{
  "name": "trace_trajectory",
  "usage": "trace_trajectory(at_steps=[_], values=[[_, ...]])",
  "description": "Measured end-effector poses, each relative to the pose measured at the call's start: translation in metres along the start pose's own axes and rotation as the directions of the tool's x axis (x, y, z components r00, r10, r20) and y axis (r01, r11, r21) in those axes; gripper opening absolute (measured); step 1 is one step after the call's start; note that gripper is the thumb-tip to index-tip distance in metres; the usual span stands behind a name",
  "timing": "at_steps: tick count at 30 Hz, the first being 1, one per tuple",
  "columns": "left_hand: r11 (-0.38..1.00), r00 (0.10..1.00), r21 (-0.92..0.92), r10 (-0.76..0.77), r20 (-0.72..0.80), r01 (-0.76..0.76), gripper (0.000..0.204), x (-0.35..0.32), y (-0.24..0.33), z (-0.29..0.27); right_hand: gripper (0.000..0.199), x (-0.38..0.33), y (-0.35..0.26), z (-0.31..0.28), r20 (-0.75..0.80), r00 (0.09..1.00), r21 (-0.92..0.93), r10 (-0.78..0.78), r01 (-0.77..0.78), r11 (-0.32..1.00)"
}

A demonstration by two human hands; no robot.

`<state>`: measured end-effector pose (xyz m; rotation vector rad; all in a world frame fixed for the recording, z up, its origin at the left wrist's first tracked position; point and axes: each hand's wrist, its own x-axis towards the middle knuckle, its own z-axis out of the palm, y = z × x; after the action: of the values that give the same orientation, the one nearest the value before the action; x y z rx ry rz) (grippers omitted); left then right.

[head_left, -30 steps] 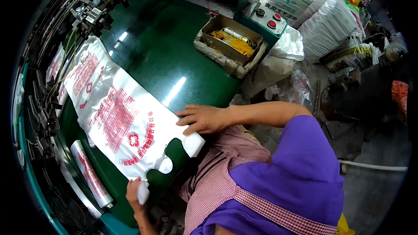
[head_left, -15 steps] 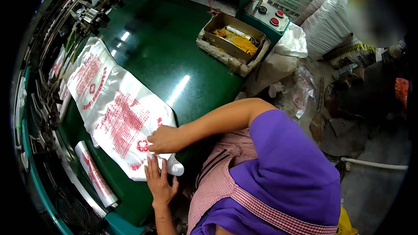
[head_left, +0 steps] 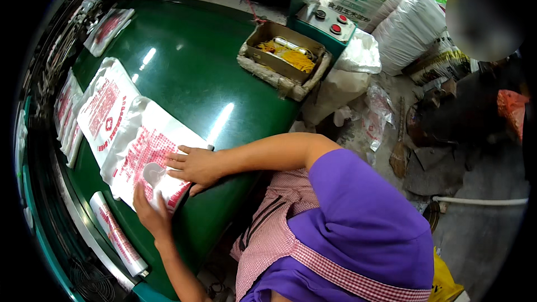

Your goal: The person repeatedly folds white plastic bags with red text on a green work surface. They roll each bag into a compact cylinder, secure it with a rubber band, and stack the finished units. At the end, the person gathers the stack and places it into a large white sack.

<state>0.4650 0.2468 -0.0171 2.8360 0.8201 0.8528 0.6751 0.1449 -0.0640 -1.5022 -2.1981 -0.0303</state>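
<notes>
A stack of white plastic bags [head_left: 106, 111] with red print lies on the green table at the left. Its near end is folded back over itself, and a pale, bare bit of plastic [head_left: 154, 174] shows between my hands. My right hand [head_left: 197, 166] rests on the fold with its fingers stretched out and apart. At the near left edge of the fold is my left hand [head_left: 152, 212], fingers apart and pointing away from me, touching the plastic. A rolled bundle of the same printed bags [head_left: 116, 234] lies to the left of my left hand.
Two more bag piles lie along the far left edge: one flat [head_left: 108, 32], one [head_left: 69, 116] beside the machinery. A cardboard box [head_left: 263, 50] of yellow ties sits by a control box [head_left: 321, 28] with buttons. White sacks [head_left: 411, 28] and a broom [head_left: 399, 159] are at the right.
The near end of the bags has been folded away from me. Both hands have moved left, and my right hand has opened out flat. More bag piles show as the view shifted.
</notes>
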Motion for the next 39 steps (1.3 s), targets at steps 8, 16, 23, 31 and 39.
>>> trace_trajectory(at_steps=[8,16,23,31,39], values=[[0.997,0.943,0.071,-0.041,0.33,0.018,0.048,-0.005,0.022,0.007,0.049,-0.05,-0.058,-0.031,0.2,0.921,0.896,0.335,-0.31,0.318],[0.867,0.722,-0.469,0.217,0.657,0.166,0.043,-0.035,-0.001,-0.042,0.042,-0.016,0.03,-0.021,0.497,0.75,0.821,0.436,-0.245,-0.515],[0.957,0.696,-0.244,0.07,0.715,0.154,0.032,-0.023,-0.017,-0.04,0.055,-0.049,0.023,-0.028,0.117,0.927,0.498,-0.357,0.256,0.829],[0.98,0.661,-0.11,0.192,0.726,-0.164,0.031,0.042,-0.004,-0.043,0.052,-0.004,0.068,-0.052,0.424,0.771,0.251,-0.475,0.404,0.88],[0.98,0.659,-0.173,0.195,0.727,-0.098,0.054,-0.027,0.07,-0.057,0.077,-0.039,-0.046,-0.097,0.586,0.81,0.115,-0.041,-0.032,0.993]])
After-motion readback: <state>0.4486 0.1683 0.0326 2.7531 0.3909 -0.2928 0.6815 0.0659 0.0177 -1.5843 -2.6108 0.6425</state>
